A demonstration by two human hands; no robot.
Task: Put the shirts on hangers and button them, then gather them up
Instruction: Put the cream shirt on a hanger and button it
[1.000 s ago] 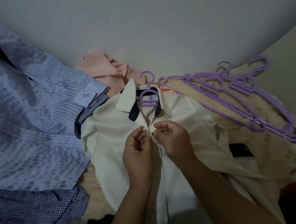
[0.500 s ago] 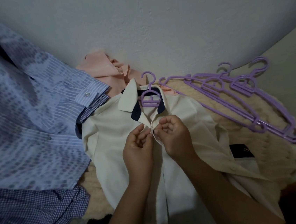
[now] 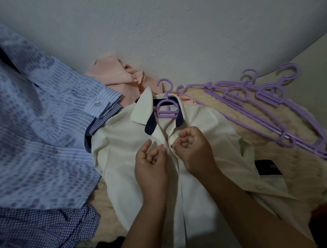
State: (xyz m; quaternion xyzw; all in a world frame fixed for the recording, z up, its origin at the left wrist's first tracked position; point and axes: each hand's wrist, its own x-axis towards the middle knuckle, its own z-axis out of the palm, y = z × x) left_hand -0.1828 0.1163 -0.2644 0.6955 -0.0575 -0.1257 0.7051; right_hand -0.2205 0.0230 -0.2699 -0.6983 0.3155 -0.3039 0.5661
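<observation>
Both hands meet at the upper chest of the cream shirt [image 3: 120,148]: the left hand [image 3: 150,163] has its fingers curled, pinching the left edge of the placket, and the right hand [image 3: 195,148] is curled tight on the facing edge just below the navy-lined collar. The shirt lies flat on a fluffy beige blanket [image 3: 272,152], a purple hanger [image 3: 167,107] in its neck. Spare purple hangers [image 3: 278,111] lie to the right; a blue patterned shirt [image 3: 28,128] and a pink garment [image 3: 117,76] lie to the left.
</observation>
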